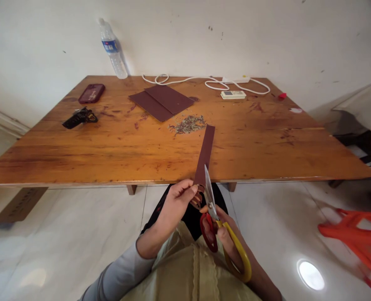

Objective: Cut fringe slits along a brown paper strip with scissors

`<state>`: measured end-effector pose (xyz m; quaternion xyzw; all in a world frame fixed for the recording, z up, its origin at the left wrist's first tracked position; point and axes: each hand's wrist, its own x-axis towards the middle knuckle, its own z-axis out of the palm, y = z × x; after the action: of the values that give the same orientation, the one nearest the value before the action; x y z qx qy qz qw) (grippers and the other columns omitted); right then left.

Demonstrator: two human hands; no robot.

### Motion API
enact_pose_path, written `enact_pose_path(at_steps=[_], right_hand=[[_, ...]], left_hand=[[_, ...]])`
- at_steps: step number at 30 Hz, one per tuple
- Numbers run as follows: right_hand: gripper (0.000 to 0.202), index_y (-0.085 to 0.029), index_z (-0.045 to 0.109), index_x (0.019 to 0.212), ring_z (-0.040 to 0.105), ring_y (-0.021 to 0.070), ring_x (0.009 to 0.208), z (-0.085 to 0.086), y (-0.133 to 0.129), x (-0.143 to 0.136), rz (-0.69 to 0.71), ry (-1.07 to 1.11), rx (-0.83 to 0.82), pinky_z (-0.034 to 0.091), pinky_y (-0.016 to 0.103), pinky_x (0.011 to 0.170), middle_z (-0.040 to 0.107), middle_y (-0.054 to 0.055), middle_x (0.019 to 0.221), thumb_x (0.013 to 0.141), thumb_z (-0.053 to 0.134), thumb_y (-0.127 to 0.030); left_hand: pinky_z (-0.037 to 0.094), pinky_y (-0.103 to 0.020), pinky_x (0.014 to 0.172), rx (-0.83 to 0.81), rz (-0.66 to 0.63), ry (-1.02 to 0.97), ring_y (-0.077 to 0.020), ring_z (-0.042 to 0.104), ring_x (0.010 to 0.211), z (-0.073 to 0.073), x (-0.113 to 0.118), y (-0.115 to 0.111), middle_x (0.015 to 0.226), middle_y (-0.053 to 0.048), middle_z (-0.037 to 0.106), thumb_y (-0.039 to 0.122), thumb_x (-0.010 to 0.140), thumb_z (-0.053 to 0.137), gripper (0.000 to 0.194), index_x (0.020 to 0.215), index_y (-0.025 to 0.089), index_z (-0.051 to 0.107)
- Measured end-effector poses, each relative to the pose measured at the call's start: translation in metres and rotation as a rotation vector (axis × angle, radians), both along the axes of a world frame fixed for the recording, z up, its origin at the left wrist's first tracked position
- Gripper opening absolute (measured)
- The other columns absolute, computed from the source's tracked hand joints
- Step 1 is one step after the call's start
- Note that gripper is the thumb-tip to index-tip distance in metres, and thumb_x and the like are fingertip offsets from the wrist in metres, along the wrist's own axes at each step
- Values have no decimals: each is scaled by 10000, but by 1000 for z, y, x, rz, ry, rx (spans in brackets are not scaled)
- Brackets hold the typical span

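Observation:
My left hand point(178, 205) pinches the near end of a long dark brown strip point(205, 152), just off the table's front edge. The strip reaches away over the tabletop, and its near part hangs in curled, narrow pieces below my fingers. In my right hand point(226, 234) are scissors point(211, 200) with one red and one yellow handle. Their blades point away from me along the right side of the strip, close to my left fingertips. A pile of small shreds point(189, 124) lies beyond the strip, with flat dark brown sheets point(162, 101) behind it to the left.
The wooden table point(110, 161) bears a phone point(91, 93), a black object point(79, 118), a bottle point(113, 50) against the wall, a white cable point(185, 79) and a small pale device point(233, 95). An orange-red bag point(357, 238) is at the right.

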<state>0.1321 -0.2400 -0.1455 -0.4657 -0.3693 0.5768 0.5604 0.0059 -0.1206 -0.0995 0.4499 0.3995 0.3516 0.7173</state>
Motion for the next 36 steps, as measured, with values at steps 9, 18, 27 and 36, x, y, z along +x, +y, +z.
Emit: enact_pose_path(at_steps=[9,18,27,36], right_hand=[[480,-266,627,1119,366,123,525,-2,-2,-4,-19,-57,-8,318,255,484,489,-49,727,918,625,-702],[599,-243,596,1173,466,174,641,7,1,-4,11,-127,-35,386,308,583,541,9,847,898,564,-775],[560,-246,604,1139,435,172,632,8,0,-7,-45,-204,-38,385,321,612,517,0,839,932,521,-760],[601,-257,605,1081,326,141,548,6,0,-12,-49,-67,-112,268,277,494,419,-47,729,881,538,-819]], left_hand=[[444,-246,658,-61,141,-83,-118,540,611,-3,8,-1,615,19,606,316,755,770,192,659,176,679],[404,-239,603,-181,210,-145,-98,500,555,-1,15,-3,570,28,590,292,663,813,217,596,174,643],[408,-237,603,-120,215,-88,-102,496,560,0,15,-5,561,26,583,299,692,797,228,581,178,640],[408,-242,606,-119,211,-97,-103,498,566,0,18,-5,592,23,599,285,712,777,182,629,174,660]])
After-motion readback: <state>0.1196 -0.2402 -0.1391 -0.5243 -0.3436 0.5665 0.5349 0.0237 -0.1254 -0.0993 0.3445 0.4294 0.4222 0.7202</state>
